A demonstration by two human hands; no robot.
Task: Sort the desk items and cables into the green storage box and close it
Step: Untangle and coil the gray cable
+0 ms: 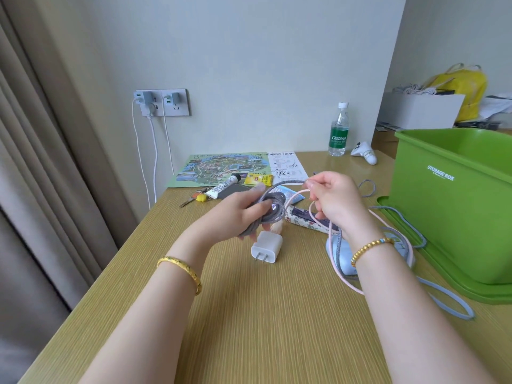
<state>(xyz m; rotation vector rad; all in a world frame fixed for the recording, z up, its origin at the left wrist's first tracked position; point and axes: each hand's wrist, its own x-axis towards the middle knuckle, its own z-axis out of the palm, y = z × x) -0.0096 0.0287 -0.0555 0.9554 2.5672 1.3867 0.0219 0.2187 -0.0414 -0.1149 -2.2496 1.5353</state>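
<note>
Here, your left hand grips a coiled bundle of grey braided cable above the middle of the yellow-green wood-grain desk, fingers curled round the loops. Your right hand pinches the free run of that same grey cable and holds it level with the left hand, just beside it; a thin pink cable loops under this hand and trails down toward the desk.

The green plastic storage box stands open at the right edge of the desk, on its flat green lid, near your right wrist. A pale blue cable runs along the lid's near rim and curls onto the desk. Under your right wrist lies a pale blue rounded device, partly hidden. A white square plug charger lies directly below your left hand, prongs toward you. The near half of the desk, in front of the charger, gives you room to move; the left edge drops off beside a beige curtain.

Farther back lie a floral-patterned pouch, a white tube with a black cap, a yellow tea sachet, keys with a yellow charm and a green printed map sheet. A clear water bottle with a green label stands at the back by the pale wall, with a white controller beside it. A grey wall socket holds white chargers with cords hanging down.
</note>
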